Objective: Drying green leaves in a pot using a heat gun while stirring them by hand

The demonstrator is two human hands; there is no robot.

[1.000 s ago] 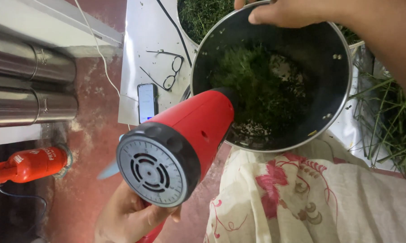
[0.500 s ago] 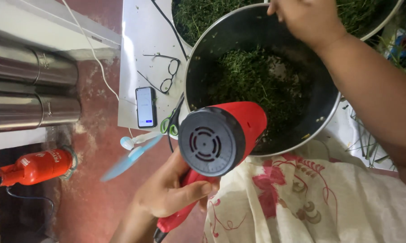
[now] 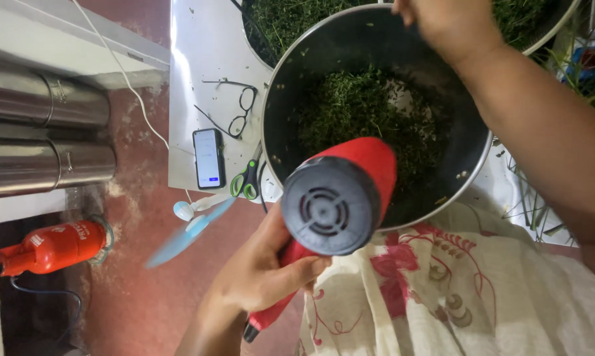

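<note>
The left hand (image 3: 261, 273) is wrapping its fingers tight round the handle of the red dryer (image 3: 340, 198), which has been swinging up over the last second until its nozzle is pointing into the pot (image 3: 472, 175) and its grey rear grille is facing the camera. The herbs (image 3: 370, 112) are lying on the pot's bottom, straight in the airflow. The right hand (image 3: 452, 26) is moving along the far rim and seems to be gripping it, though the frame edge is cutting off its fingers. Scissors (image 3: 248, 181) and a phone (image 3: 209, 158) are lying beside the pot.
</note>
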